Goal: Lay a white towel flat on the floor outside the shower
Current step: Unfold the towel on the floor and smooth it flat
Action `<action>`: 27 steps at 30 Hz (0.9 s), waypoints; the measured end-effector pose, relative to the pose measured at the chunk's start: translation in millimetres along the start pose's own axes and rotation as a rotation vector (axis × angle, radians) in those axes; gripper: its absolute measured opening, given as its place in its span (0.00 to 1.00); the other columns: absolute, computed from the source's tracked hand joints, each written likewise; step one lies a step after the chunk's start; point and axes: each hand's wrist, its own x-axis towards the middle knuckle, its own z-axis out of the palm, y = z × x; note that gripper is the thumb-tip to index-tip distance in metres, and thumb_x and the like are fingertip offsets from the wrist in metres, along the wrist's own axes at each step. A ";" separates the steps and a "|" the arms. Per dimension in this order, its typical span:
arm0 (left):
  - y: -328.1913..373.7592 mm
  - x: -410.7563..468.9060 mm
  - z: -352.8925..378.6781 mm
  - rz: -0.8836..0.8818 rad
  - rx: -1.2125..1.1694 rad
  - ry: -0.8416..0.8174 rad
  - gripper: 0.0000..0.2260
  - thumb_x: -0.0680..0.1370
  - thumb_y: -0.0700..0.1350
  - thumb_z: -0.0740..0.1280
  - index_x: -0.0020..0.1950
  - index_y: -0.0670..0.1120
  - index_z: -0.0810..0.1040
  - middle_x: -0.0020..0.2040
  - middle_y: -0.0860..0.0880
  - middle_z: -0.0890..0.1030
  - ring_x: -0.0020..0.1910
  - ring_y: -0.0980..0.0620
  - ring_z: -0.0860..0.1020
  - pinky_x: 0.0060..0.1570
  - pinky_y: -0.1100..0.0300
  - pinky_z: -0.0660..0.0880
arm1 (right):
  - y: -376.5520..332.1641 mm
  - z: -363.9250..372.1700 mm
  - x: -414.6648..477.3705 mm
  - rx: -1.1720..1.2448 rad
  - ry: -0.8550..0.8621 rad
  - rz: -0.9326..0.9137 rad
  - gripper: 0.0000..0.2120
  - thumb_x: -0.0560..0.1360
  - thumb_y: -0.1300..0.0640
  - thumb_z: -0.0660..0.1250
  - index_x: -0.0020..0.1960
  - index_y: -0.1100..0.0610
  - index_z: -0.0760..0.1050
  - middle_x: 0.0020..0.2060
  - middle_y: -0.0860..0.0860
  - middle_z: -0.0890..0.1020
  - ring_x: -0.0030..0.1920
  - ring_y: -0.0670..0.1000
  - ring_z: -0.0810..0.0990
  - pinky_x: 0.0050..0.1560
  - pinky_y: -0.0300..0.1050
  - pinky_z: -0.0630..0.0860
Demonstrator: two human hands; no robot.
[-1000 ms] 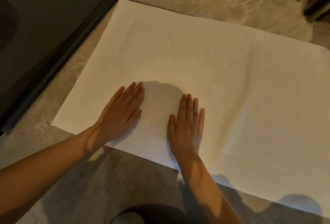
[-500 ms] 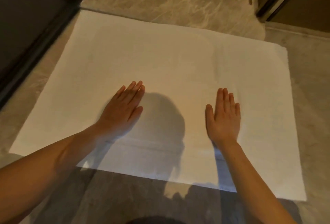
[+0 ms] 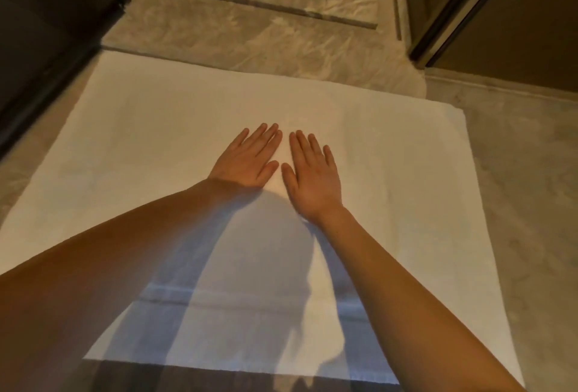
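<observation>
A white towel (image 3: 391, 179) lies spread flat on the marble-patterned floor (image 3: 516, 204) and fills most of the view. My left hand (image 3: 250, 157) and my right hand (image 3: 312, 175) rest palm down side by side near the towel's middle, fingers stretched out and pointing away from me. Neither hand holds anything. My forearms and their shadow cover the near part of the towel.
A dark frame and panel (image 3: 47, 32) run along the towel's left edge. Beyond the towel's far edge a raised threshold strip (image 3: 250, 0) crosses the floor. A dark door frame (image 3: 453, 16) stands at the upper right.
Both hands have slid forward onto the middle of the towel and come together; half a second ago they lay apart nearer the front edge. The view has shifted forward.
</observation>
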 end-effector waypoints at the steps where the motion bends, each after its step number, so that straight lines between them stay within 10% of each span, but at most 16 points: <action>1: -3.2 -0.7 5.3 0.006 0.005 0.008 0.25 0.84 0.50 0.48 0.80 0.47 0.48 0.81 0.50 0.49 0.79 0.53 0.46 0.76 0.57 0.38 | 16.4 -2.5 -1.1 -0.011 -0.005 -0.015 0.28 0.84 0.46 0.48 0.81 0.54 0.48 0.80 0.51 0.52 0.79 0.52 0.47 0.77 0.50 0.41; 7: -6.5 -0.9 11.0 0.026 -0.051 0.044 0.26 0.82 0.52 0.46 0.80 0.47 0.53 0.80 0.52 0.51 0.79 0.54 0.49 0.75 0.61 0.37 | 127.6 -28.7 -37.5 -0.060 0.085 0.264 0.32 0.81 0.43 0.45 0.80 0.57 0.52 0.79 0.54 0.55 0.79 0.55 0.51 0.77 0.53 0.47; 18: -6.9 4.1 -3.1 0.018 -0.009 0.029 0.26 0.83 0.51 0.47 0.81 0.47 0.49 0.81 0.49 0.49 0.79 0.51 0.46 0.76 0.55 0.39 | 119.6 -35.5 -52.2 -0.017 0.068 0.330 0.31 0.81 0.44 0.43 0.80 0.57 0.48 0.80 0.54 0.51 0.79 0.54 0.47 0.78 0.53 0.44; 27: -31.1 61.6 -9.0 -0.192 0.020 -0.043 0.26 0.84 0.50 0.46 0.80 0.44 0.46 0.81 0.47 0.47 0.79 0.50 0.45 0.77 0.52 0.42 | -14.2 -27.4 92.8 0.067 0.061 -0.015 0.27 0.84 0.51 0.48 0.80 0.58 0.50 0.80 0.53 0.54 0.79 0.53 0.49 0.78 0.51 0.44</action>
